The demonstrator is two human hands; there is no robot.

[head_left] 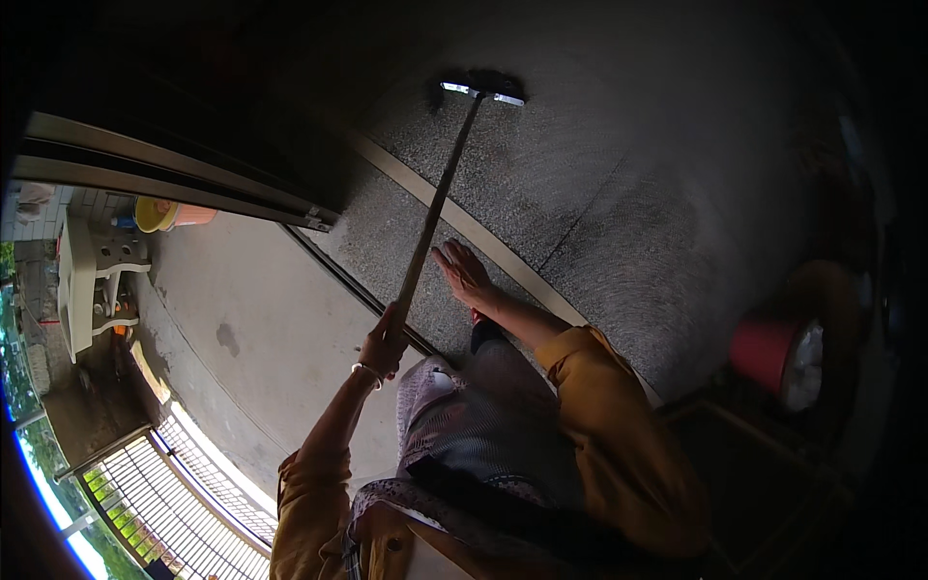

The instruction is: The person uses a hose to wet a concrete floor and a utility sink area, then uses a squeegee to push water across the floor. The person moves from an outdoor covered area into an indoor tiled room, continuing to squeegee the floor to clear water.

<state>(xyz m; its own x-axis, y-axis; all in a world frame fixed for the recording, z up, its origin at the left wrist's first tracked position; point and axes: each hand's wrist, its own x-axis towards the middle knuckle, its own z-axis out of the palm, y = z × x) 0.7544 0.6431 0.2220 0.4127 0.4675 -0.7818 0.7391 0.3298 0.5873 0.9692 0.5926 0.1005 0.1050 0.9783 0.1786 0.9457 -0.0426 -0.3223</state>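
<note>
My left hand (384, 343) is wrapped around the lower end of a mop's long dark handle (432, 217). The handle slants up and away to a wide, dark mop head (481, 89) with bright strips along its near edge, resting on the speckled floor. My right hand (464, 274) is open, its fingers stretched out just right of the handle and apparently apart from it. Both sleeves are mustard-coloured, and a bracelet circles my left wrist.
A pale threshold strip (483, 242) crosses the speckled floor (619, 261). Dark sliding-door frames (193, 174) stand at left. Beyond them are a plastic table (77, 280), a yellow basin (153, 215) and a slatted railing (159, 498). A red bucket (761, 353) is at right.
</note>
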